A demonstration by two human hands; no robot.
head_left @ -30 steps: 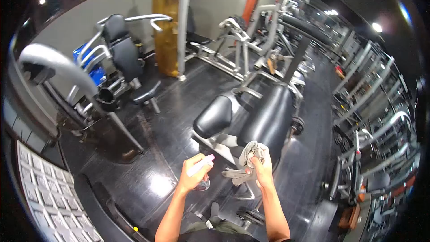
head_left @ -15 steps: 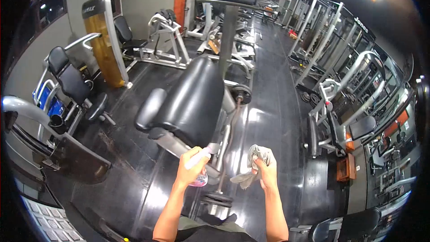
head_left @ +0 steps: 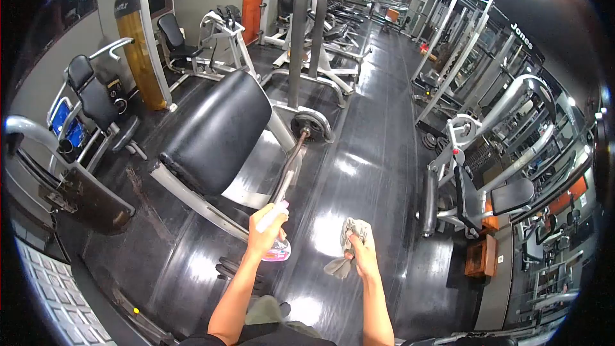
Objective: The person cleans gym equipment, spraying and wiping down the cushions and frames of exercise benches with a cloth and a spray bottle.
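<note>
My left hand is closed round the upper part of a spray bottle; its pinkish lower end shows below my fingers. My right hand grips a crumpled grey cloth, and a loose end of it hangs beneath the palm. Both hands are held up in front of me, apart from each other. Ahead and to the left stands a bench with a black padded top. A bent barbell with a weight plate at its far end rests beside the bench, just beyond my left hand.
Weight machines with black seats line the left wall. On the right are a cable rack, a padded machine and a wooden box. A dark floor aisle runs between them, away from me.
My view has shifted, so the padded bench and barbell now sit further left. Both hands appear slightly further left, still holding the bottle and the cloth.
</note>
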